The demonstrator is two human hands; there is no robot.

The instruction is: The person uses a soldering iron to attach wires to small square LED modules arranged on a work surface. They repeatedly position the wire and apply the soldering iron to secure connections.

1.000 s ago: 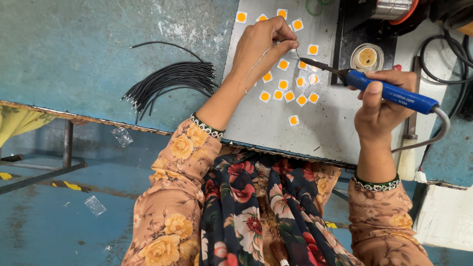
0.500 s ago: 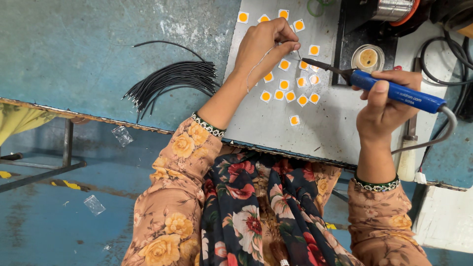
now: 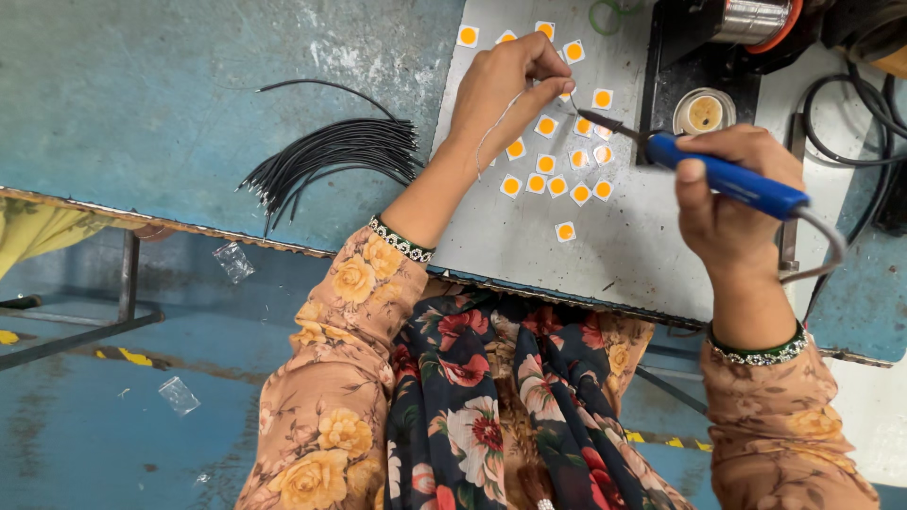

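My right hand (image 3: 729, 194) grips a blue-handled soldering iron (image 3: 727, 178), its dark tip (image 3: 597, 122) pointing left over a cluster of small white squares with orange centres (image 3: 557, 181) on a grey metal plate (image 3: 614, 246). My left hand (image 3: 503, 87) reaches over the plate and pinches a thin strand of solder wire (image 3: 491, 142) just beside the iron's tip, fingertips close to the squares.
A bundle of black wires (image 3: 331, 156) lies on the blue bench (image 3: 189, 94) to the left. A small round tin (image 3: 704, 111) and a solder spool (image 3: 753, 19) sit at the plate's upper right; black cables (image 3: 855, 113) trail on the right. Bench edge runs along the front.
My right hand has tilted the iron slightly, with the tip staying at the squares. My left hand holds its place by the tip.
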